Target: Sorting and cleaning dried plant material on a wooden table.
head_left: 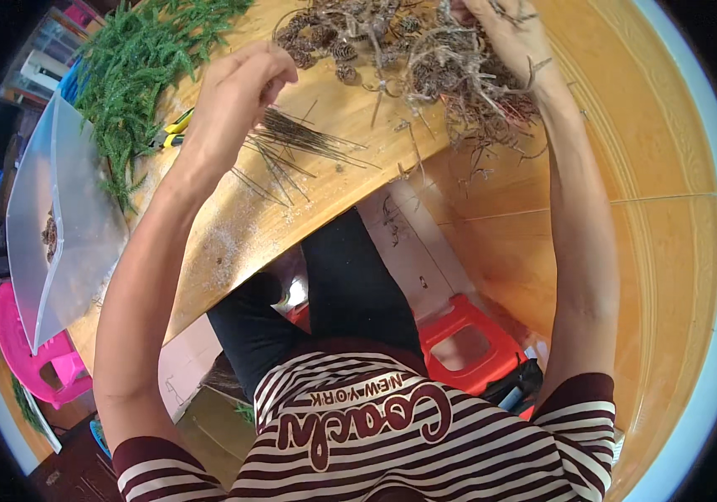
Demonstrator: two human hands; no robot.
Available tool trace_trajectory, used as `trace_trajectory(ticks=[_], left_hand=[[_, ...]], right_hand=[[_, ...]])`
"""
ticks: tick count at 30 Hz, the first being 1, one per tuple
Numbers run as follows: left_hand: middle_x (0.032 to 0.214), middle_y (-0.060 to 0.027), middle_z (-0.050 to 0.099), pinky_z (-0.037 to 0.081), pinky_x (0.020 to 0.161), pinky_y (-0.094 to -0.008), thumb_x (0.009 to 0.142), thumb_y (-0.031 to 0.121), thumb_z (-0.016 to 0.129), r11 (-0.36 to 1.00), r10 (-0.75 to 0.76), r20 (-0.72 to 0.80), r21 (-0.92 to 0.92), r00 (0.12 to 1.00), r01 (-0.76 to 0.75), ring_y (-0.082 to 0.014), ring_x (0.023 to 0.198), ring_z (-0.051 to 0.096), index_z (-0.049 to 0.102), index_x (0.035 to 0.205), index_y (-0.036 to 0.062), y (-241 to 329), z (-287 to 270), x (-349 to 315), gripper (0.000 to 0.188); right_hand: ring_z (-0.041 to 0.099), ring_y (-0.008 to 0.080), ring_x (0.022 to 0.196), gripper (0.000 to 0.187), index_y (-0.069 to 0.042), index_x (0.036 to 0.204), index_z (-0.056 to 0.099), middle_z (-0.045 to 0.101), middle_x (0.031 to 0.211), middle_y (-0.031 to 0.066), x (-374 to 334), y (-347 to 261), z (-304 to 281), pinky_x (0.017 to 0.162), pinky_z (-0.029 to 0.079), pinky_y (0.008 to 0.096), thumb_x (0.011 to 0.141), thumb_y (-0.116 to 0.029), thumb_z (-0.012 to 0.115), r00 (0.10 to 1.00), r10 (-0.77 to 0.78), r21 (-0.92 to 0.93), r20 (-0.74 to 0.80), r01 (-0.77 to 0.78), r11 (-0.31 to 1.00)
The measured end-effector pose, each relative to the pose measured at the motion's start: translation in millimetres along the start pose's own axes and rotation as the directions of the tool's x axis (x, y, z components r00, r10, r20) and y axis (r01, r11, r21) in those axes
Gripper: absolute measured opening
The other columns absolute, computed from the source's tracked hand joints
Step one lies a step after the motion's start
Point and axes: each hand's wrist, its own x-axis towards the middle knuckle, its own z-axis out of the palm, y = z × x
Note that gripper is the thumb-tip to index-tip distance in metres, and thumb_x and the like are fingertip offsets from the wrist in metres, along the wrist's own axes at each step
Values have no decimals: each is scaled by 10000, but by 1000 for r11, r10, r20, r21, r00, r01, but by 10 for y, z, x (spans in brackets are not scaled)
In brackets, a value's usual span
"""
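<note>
My left hand (245,88) is raised over the wooden table with its fingers curled together in a pinch. Whatever it may hold is hidden behind the fingers. Just beyond and below it lies a fanned bundle of thin dark wire stems (304,138). My right hand (516,38) is at the far right, in among a tangle of dry brown twigs (480,71), its fingers closed on some of them and partly cut off by the upper edge. Small pine cones (344,52) sit in the tangle between my hands.
Green artificial fir sprigs (136,71) cover the far left of the table (208,268). Yellow-and-black handled pliers (176,125) lie beside them. A clear plastic bag (82,226) hangs over the left edge. A red stool (471,347) and a pink chair (19,351) stand below.
</note>
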Motion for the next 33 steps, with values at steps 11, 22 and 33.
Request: trace_trajectory(ticks=[11, 22, 33], left_hand=[[795, 24, 551, 429, 617, -237, 936, 163, 544, 786, 335, -113, 581, 935, -211, -66, 708, 504, 625, 1146, 33, -140, -13, 482, 259], [1072, -202, 669, 493, 822, -378, 931, 243, 560, 648, 234, 11, 744, 972, -165, -245, 934, 621, 621, 1205, -28, 373, 99, 519, 389], [769, -22, 581, 466, 615, -316, 958, 270, 575, 527, 53, 129, 839, 990, -137, -147, 687, 570, 609, 1068, 8, 50, -448, 642, 286]], right_hand=[[518, 109, 714, 236, -7, 942, 660, 584, 763, 20, -193, -104, -53, 636, 411, 260, 974, -237, 618, 998, -6, 137, 65, -3, 991], [571, 249, 753, 213, -13, 1028, 690, 638, 836, 100, -294, -127, -4, 716, 462, 350, 953, -204, 634, 928, -238, -247, 288, 312, 917], [597, 268, 828, 375, 2, 1167, 650, 654, 870, 142, -352, -383, 35, 807, 443, 400, 914, -275, 675, 952, -161, -419, 260, 261, 869]])
